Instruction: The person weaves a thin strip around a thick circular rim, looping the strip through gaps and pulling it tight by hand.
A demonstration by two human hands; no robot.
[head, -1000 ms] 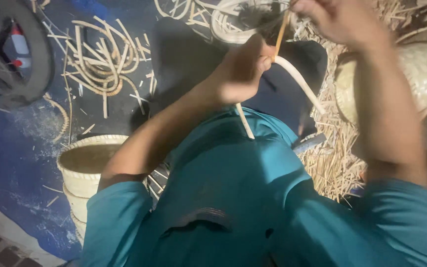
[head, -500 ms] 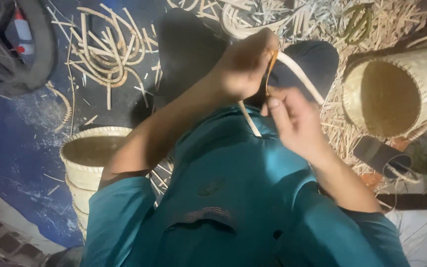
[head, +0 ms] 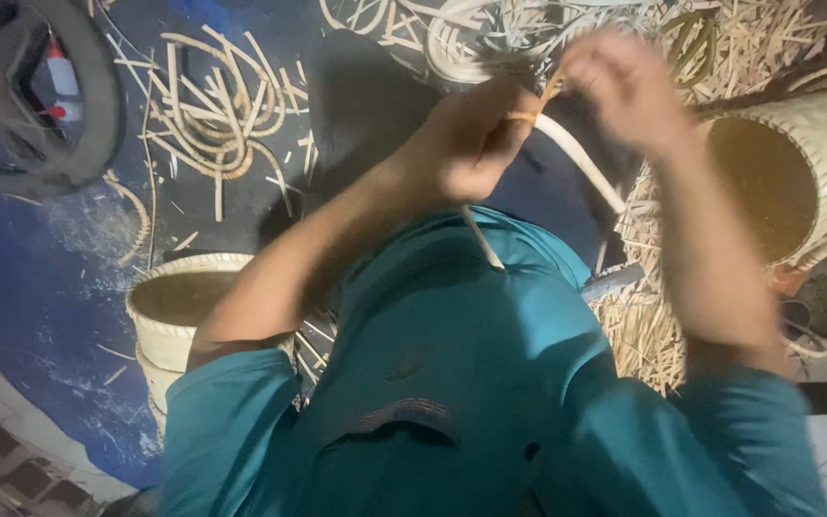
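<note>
Since half a second ago, our right hand (head: 629,86) has lifted away from our chest, where it sat just beside and below our left hand (head: 471,144), and now hangs blurred above and to the right of it, much as it did a full second ago. The pale cane strip (head: 581,163) now arcs down in the open rather than behind that hand. Our view has shifted too: the woven basket (head: 815,163) on the right now runs off the frame edge.
</note>
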